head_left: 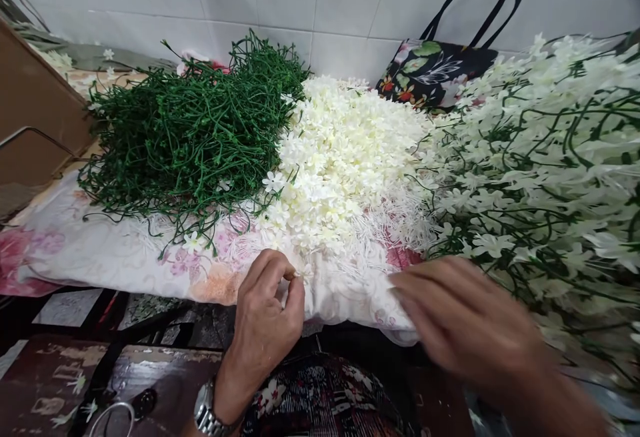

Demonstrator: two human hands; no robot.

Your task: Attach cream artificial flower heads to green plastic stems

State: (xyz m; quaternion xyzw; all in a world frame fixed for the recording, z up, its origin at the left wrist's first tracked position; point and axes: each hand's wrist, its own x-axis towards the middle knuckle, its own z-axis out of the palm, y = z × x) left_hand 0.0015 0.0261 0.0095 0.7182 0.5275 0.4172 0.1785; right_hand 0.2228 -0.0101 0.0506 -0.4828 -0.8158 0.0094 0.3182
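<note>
My left hand [267,320] rests at the front edge of a flowered cloth [90,250], its thumb and fingers pinched on something small and white at the foot of the loose white flower pile [345,157]. A watch sits on that wrist. My right hand [465,320] is blurred by motion, its fingers pointing left toward the pile's front edge; whether it holds anything does not show. A heap of bare green plastic stems [195,130] lies to the left of the pile. Finished stems with white flowers [545,163] are heaped on the right.
A black floral bag [435,70] leans against the white tiled wall behind the piles. A brown board [35,110] stands at the left. Below the cloth is a dark worn surface [55,377] with a metal ring and a few loose petals.
</note>
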